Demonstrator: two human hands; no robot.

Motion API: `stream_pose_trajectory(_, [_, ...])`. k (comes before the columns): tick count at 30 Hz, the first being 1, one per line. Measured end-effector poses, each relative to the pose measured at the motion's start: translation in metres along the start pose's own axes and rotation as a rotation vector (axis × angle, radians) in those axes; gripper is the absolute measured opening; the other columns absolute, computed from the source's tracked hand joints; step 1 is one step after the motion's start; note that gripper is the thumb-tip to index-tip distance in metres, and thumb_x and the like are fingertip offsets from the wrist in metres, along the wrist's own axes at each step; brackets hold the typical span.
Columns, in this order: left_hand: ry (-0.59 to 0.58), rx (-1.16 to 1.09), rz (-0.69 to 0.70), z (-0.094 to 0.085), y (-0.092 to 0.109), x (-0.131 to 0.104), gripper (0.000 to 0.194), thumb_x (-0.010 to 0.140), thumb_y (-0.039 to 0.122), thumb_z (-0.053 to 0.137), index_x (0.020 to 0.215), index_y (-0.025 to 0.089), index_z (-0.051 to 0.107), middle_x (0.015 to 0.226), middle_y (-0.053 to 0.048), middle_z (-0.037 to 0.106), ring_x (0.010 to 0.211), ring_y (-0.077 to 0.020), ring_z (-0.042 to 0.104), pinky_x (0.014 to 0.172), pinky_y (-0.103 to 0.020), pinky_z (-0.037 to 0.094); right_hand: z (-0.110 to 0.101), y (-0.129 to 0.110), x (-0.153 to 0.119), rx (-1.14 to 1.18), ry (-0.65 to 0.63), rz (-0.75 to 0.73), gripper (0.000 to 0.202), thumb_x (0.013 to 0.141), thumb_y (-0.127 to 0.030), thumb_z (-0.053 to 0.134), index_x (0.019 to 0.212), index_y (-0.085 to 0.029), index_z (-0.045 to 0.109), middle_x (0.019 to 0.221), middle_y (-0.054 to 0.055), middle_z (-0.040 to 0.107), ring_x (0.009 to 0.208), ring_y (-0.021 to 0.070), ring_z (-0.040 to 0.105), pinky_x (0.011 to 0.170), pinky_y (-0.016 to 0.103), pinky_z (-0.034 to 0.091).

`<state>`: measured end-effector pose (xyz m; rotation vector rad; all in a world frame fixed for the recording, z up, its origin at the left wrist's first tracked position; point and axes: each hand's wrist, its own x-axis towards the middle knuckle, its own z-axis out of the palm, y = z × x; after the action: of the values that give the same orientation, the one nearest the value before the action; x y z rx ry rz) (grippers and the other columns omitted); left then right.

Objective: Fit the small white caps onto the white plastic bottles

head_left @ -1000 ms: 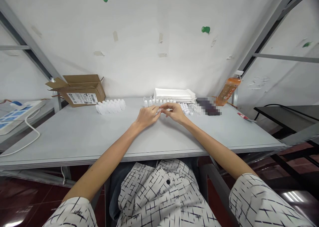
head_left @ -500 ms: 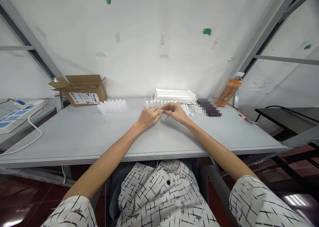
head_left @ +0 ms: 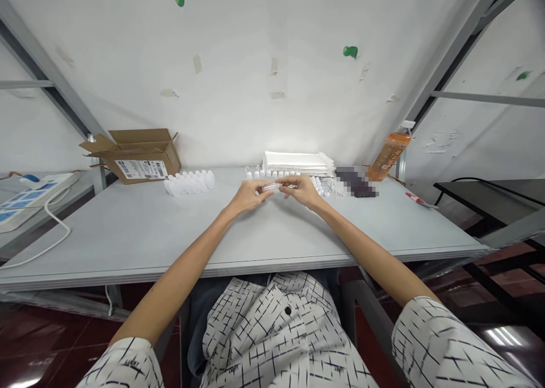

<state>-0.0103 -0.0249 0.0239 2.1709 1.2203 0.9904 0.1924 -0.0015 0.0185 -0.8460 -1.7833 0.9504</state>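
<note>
Between my two hands, above the middle of the table, lies a small translucent white bottle (head_left: pixel 271 188) on its side. My left hand (head_left: pixel 249 196) pinches its left end between thumb and fingers. At the right end, the fingers of my right hand (head_left: pixel 303 190) close around it and cover its tip. Just behind my hands stands a row of small white bottles (head_left: pixel 256 173) with looped tops, partly hidden. Small white caps (head_left: pixel 320 186) lie in a cluster to the right of my right hand.
A group of white plastic bottles (head_left: pixel 189 182) sits left of my hands, near an open cardboard box (head_left: pixel 145 155). White flat packs (head_left: pixel 298 161) are stacked at the back. Farther right are a blurred dark object (head_left: pixel 357 182) and an orange drink bottle (head_left: pixel 390 152). The grey table (head_left: pixel 272 235) spans the front.
My left hand has turned and its fingers have opened out, so the small bottle between my hands now shows. My right hand stays almost in place. The view has shifted slightly.
</note>
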Motion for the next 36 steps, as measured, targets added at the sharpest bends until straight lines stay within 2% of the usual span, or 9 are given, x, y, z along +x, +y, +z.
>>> stream_pose_trajectory(4, [-0.061, -0.103, -0.047, -0.002, -0.007, 0.0, 0.044, 0.079, 0.047, 0.065, 0.105, 0.013, 0.076, 0.066, -0.001, 0.066, 0.057, -0.0132, 0.058, 0.055, -0.024, 0.042, 0.001, -0.001, -0.003, 0.021, -0.092, 0.023, 0.035, 0.073, -0.044, 0.074, 0.09, -0.013, 0.078, 0.09, 0.01, 0.074, 0.072, 0.019, 0.068, 0.053, 0.029, 0.058])
stream_pose_trajectory(9, [-0.07, -0.122, -0.049, 0.0, -0.014, 0.0, 0.045, 0.079, 0.044, 0.065, 0.11, 0.013, 0.075, 0.062, -0.001, 0.066, 0.057, -0.0143, 0.06, 0.054, -0.023, 0.042, 0.002, -0.002, -0.005, 0.056, -0.141, 0.089, 0.037, 0.075, -0.043, 0.075, 0.096, -0.012, 0.076, 0.082, 0.01, 0.074, 0.073, 0.0202, 0.071, 0.055, 0.028, 0.059])
stream_pose_trajectory(18, [0.032, 0.105, 0.049, 0.001, -0.009, 0.0, 0.035, 0.081, 0.03, 0.061, 0.109, 0.016, 0.076, 0.087, -0.005, 0.075, 0.063, -0.0136, 0.061, 0.064, -0.025, 0.047, 0.007, -0.003, -0.007, 0.185, -0.115, 0.142, 0.035, 0.072, -0.043, 0.079, 0.089, -0.013, 0.072, 0.08, 0.008, 0.072, 0.07, 0.0172, 0.069, 0.056, 0.027, 0.059])
stream_pose_trajectory(22, [0.012, 0.205, 0.034, 0.0, -0.007, 0.001, 0.035, 0.082, 0.024, 0.059, 0.112, 0.019, 0.075, 0.094, -0.005, 0.076, 0.068, -0.015, 0.063, 0.07, -0.027, 0.049, 0.008, 0.001, -0.005, 0.154, -0.106, 0.121, 0.034, 0.075, -0.044, 0.076, 0.09, -0.014, 0.069, 0.08, 0.008, 0.072, 0.07, 0.0183, 0.068, 0.056, 0.031, 0.06])
stream_pose_trajectory(24, [-0.058, 0.137, -0.029, -0.002, -0.007, 0.001, 0.036, 0.084, 0.031, 0.062, 0.116, 0.018, 0.074, 0.093, -0.006, 0.076, 0.067, -0.0156, 0.064, 0.067, -0.027, 0.05, 0.007, 0.002, -0.004, 0.012, -0.098, 0.044, 0.03, 0.079, -0.042, 0.071, 0.091, -0.015, 0.071, 0.08, 0.008, 0.072, 0.07, 0.0192, 0.069, 0.057, 0.032, 0.06])
stream_pose_trajectory(28, [-0.208, -0.144, -0.168, -0.006, -0.007, 0.003, 0.047, 0.086, 0.047, 0.062, 0.117, 0.013, 0.072, 0.09, -0.01, 0.074, 0.066, -0.0166, 0.067, 0.052, -0.024, 0.05, 0.004, 0.004, -0.003, -0.264, -0.086, -0.119, 0.024, 0.086, -0.034, 0.062, 0.096, -0.015, 0.074, 0.087, 0.009, 0.075, 0.072, 0.0195, 0.071, 0.061, 0.031, 0.06])
stream_pose_trajectory(32, [-0.199, -0.283, -0.209, -0.009, -0.006, 0.002, 0.045, 0.082, 0.046, 0.069, 0.108, 0.009, 0.073, 0.074, -0.008, 0.069, 0.059, -0.0141, 0.063, 0.051, -0.025, 0.052, 0.003, 0.001, -0.004, -0.3, -0.092, -0.153, 0.024, 0.087, -0.03, 0.059, 0.097, -0.015, 0.075, 0.09, 0.009, 0.076, 0.072, 0.0188, 0.071, 0.062, 0.029, 0.06])
stream_pose_trajectory(36, [-0.179, -0.333, -0.195, -0.009, -0.006, -0.001, 0.042, 0.078, 0.042, 0.074, 0.103, 0.009, 0.075, 0.063, -0.004, 0.064, 0.05, -0.0109, 0.057, 0.048, -0.024, 0.05, 0.003, -0.003, -0.007, -0.25, -0.136, -0.111, 0.023, 0.085, -0.028, 0.058, 0.091, -0.013, 0.076, 0.077, 0.007, 0.074, 0.062, 0.0175, 0.07, 0.06, 0.029, 0.058])
